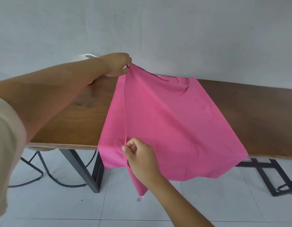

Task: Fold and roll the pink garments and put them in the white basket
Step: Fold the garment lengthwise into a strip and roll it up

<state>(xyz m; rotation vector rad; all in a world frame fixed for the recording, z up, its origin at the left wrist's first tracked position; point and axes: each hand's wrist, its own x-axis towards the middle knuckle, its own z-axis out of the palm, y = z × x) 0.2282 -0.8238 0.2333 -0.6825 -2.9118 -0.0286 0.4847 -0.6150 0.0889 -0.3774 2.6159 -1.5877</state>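
Fingers [128, 64] of the left hand [116, 65] are pinching the far end of a raised fold in the pink garment [166, 120], the thumb and forefinger closing on the cloth while the other fingers are curling under the palm. That arm is reaching out long and nearly straight across the wooden table [68, 112], its beige sleeve [6, 145] filling the lower left corner, blurred and cut off by the frame. Nearer the body, the right hand [139, 155] is pinching the same fold line between thumb and forefinger, its remaining fingers bending loosely inward and its forearm coming up from the bottom edge. Between the two hands the fold is standing up as a taut ridge. Most of the garment is lying spread on the tabletop, with its near part hanging over the front edge and a narrow strip dangling below the right wrist; a pale blurred bit at the tip of that strip is too smeared to make out. Behind the left wrist, against the wall [174, 30], a white shape [88, 55] is peeking out, mostly hidden by the arm, so what it is cannot be told. Black table legs [86, 169] and dark cables [35, 177] are showing on the tiled floor [60, 207] below.
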